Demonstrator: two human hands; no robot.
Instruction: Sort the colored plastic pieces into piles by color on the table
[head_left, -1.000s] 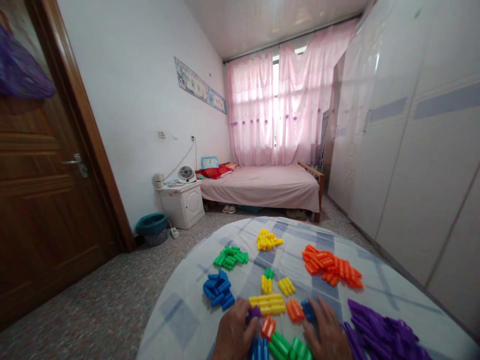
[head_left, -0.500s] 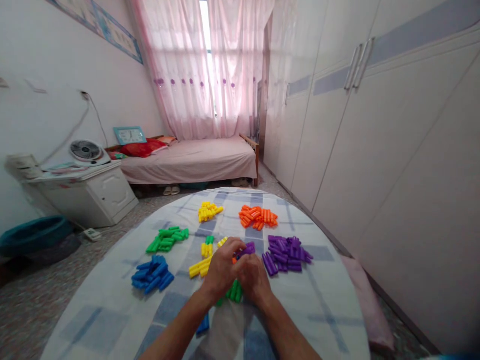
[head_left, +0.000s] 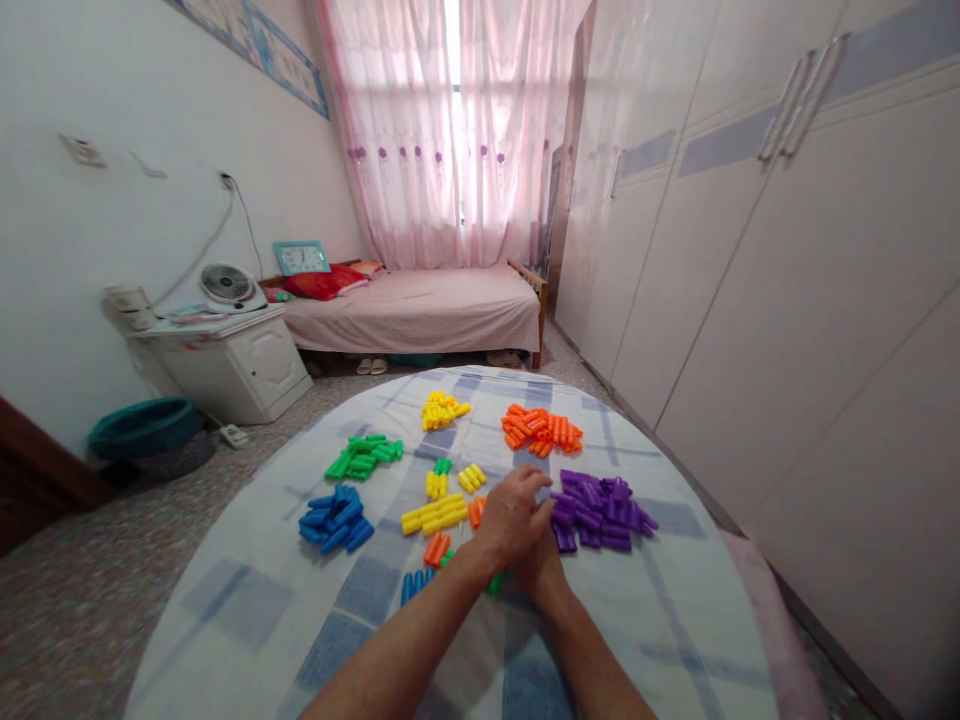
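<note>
My left hand (head_left: 514, 512) is at the left edge of a pile of purple plastic tubes (head_left: 606, 505), its fingers curled. Whatever lies between those fingers is hidden. Partly beneath it is my right hand (head_left: 538, 560), with its fingers out of sight. Small groups of tubes lie left of the hands: joined yellow tubes (head_left: 435, 515), a short yellow group (head_left: 472, 478), a yellow and green group (head_left: 438, 478), an orange group (head_left: 436, 549) and blue tubes (head_left: 417, 584). Orange tubes (head_left: 475, 513) and green tubes (head_left: 496, 583) show partly beside my hands.
Further piles sit on the round cloth-covered table (head_left: 247, 650): blue (head_left: 335, 519), green (head_left: 363, 457), yellow (head_left: 444, 411) and orange (head_left: 541, 430). White wardrobes (head_left: 810, 320) line the right side. A bed (head_left: 420, 310) stands beyond the table.
Both hands have shifted right, from over the middle groups to the purple pile. The left hand now overlaps the right more. The view has swung a little left, uncovering orange and blue groups.
</note>
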